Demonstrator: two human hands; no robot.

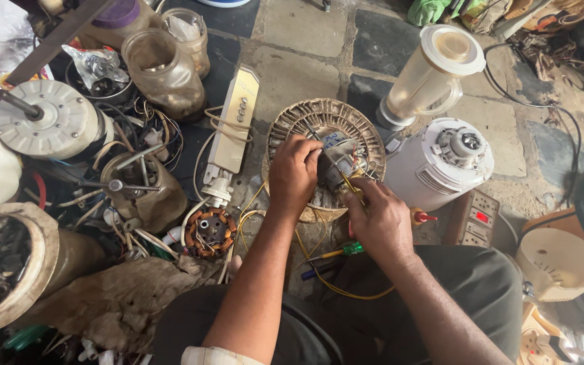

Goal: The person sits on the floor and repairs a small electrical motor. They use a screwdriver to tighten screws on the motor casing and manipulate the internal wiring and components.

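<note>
The left hand [294, 172] is curled, fingers bent together and pinching at the wiring in the hub of a round ribbed fan motor [326, 157] that lies flat on the stone floor; what exactly its fingertips grip is hidden. The right hand [380, 220] rests on the near right edge of that motor, fingers closed around a yellow wire [336, 287] and a thin tool whose tip is lost among the wires; the wire loops down from the motor toward the person's lap.

Just below the motor, between the two forearms, lies a green-handled screwdriver [346, 250]; just right of the right hand, a small red-capped object [424, 217] shows; right of the motor stands a white mixer base [441, 162], with a clear blender jar [434, 74] lying behind it; further right of the motor sits a switchboard with a red switch [478, 217]. Left of the motor, touching nothing of it, lies a cream switch panel [234, 122]; below that, a copper-wound stator [209, 232]; well to the left of the motor are two dusty glass jars [163, 67] and a round white motor housing [45, 118] with a shaft; far to the lower left of the motor, a bowl of metal scraps [1, 263].
</note>
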